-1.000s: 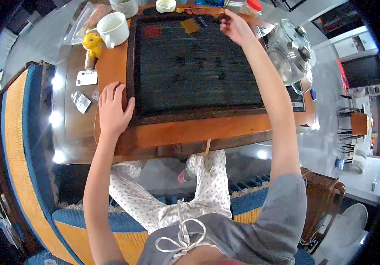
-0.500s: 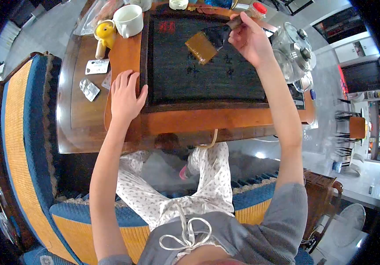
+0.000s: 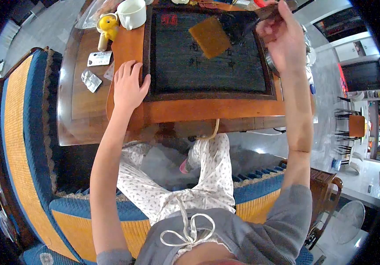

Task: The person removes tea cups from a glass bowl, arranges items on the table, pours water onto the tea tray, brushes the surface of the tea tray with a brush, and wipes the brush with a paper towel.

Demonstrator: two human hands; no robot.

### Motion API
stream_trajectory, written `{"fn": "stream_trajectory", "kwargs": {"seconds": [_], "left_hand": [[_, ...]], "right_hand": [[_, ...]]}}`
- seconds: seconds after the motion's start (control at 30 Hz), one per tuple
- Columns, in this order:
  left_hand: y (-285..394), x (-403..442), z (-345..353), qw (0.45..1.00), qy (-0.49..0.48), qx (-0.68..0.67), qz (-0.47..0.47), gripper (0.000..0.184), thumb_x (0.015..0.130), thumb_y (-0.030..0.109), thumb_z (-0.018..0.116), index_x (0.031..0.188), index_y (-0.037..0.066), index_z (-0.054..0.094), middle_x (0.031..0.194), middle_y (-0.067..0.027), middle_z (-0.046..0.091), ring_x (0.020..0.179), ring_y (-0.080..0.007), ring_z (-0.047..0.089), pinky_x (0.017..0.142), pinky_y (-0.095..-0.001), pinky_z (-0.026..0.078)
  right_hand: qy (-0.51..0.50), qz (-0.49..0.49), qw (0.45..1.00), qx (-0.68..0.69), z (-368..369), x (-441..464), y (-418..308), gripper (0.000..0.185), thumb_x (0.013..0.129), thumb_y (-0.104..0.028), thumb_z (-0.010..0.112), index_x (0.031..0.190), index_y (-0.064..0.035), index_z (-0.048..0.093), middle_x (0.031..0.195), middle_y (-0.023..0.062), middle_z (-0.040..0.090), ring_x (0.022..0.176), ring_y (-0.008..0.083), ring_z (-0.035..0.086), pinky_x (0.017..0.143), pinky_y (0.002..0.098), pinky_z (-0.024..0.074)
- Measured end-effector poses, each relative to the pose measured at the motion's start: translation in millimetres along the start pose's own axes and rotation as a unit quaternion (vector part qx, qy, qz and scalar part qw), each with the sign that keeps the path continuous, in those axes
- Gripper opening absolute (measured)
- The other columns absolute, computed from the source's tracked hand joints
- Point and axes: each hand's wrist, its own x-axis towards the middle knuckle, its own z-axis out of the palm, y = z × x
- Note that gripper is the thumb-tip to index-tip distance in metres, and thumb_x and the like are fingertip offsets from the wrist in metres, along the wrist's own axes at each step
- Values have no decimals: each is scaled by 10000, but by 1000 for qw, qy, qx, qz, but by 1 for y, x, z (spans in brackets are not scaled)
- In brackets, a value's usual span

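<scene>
My right hand (image 3: 285, 44) grips the dark handle of a wide flat brush (image 3: 209, 37) at the upper right. Its tan bristles point left, held over the black tray panel (image 3: 176, 73); I cannot tell whether they touch it. That panel carries a red seal mark and dark carved characters, partly covered by the brush. On the wooden left border of the tray, my left hand (image 3: 129, 86) lies flat with its fingers stretched out and thumb apart. It holds nothing.
Left of the tray stand a white cup (image 3: 131, 14) and a yellow figurine (image 3: 108, 24). A white card (image 3: 99, 58) and a crumpled foil packet (image 3: 91, 80) lie on the table's left side. Glassware at the right is mostly behind my right arm.
My right hand has moved right and appears nearer the camera, carrying the brush with it. The bristles look larger now. My left hand stays on the tray's border.
</scene>
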Motion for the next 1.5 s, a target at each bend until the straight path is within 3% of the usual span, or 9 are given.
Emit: {"fn": "stream_trajectory", "kwargs": {"seconds": [0.3, 0.4, 0.53, 0.63, 0.73, 0.97, 1.17, 1.27, 1.5], "left_hand": [[4, -5, -8, 992, 80, -13, 96, 160, 753, 163, 599, 886, 78, 572, 928, -69, 568, 931, -248, 530, 839, -384, 391], [20, -8, -22, 986, 130, -87, 64, 111, 750, 158, 606, 817, 72, 583, 888, -62, 585, 888, -252, 543, 800, -374, 410], [77, -15, -90, 878, 43, -473, -63, 242, 759, 222, 642, 930, 52, 624, 994, -76, 593, 971, -211, 542, 850, -310, 400], [118, -23, -146, 903, 44, -424, 55, 338, 744, 290, 663, 996, 67, 628, 1035, -73, 589, 1008, -188, 533, 892, -290, 373], [140, -33, -181, 932, 3, -345, 116, 312, 767, 177, 653, 1017, -2, 602, 1119, -88, 553, 1060, -185, 495, 937, -288, 344], [168, -58, -213, 962, 9, -249, 109, 275, 720, 209, 702, 878, -10, 649, 1049, -94, 590, 1038, -182, 512, 926, -285, 352], [189, -74, -228, 952, -51, -290, 84, 248, 721, 188, 703, 850, -17, 651, 999, -88, 600, 967, -162, 531, 868, -273, 380], [189, -76, -219, 928, -52, -361, 72, 287, 714, 310, 690, 828, 48, 679, 914, -71, 638, 889, -184, 591, 834, -306, 421], [196, -81, -217, 929, -48, -358, 75, 246, 736, 257, 681, 816, 25, 669, 898, -58, 621, 860, -143, 570, 811, -272, 408]], "right_hand": [[14, -45, 999, -20, 7, -53, -51, 245, 904, -258, 449, 828, -48, 550, 820, 81, 614, 546, 94, 493, 502, 232, 399], [-3, -50, 999, -14, 1, -65, -60, 237, 900, -254, 462, 831, -45, 551, 806, 79, 616, 543, 91, 487, 495, 221, 387], [-7, -46, 999, -21, -6, -86, -68, 240, 895, -262, 473, 822, -51, 560, 775, 55, 606, 536, 88, 480, 479, 217, 372], [-23, -49, 998, -31, -6, -106, -73, 242, 890, -266, 482, 806, -53, 563, 711, 29, 577, 525, 88, 475, 469, 218, 370], [-42, -56, 997, -35, -3, -125, -82, 240, 883, -264, 494, 792, -53, 563, 646, 11, 539, 503, 92, 468, 460, 221, 374], [-19, -53, 998, -22, -8, -162, -98, 223, 872, -250, 517, 785, -50, 564, 594, 11, 518, 479, 106, 476, 463, 248, 406], [-14, -70, 997, -22, -9, -182, -111, 213, 873, -251, 517, 810, -54, 565, 590, 13, 514, 483, 116, 487, 452, 252, 410], [-23, -78, 997, -12, -13, -190, -114, 206, 877, -246, 512, 826, -54, 566, 589, 11, 511, 477, 112, 479, 448, 249, 409], [-43, -105, 993, -8, -24, -193, -113, 214, 880, -247, 508, 832, -48, 568, 595, 10, 518, 471, 95, 471, 437, 232, 405]]}}
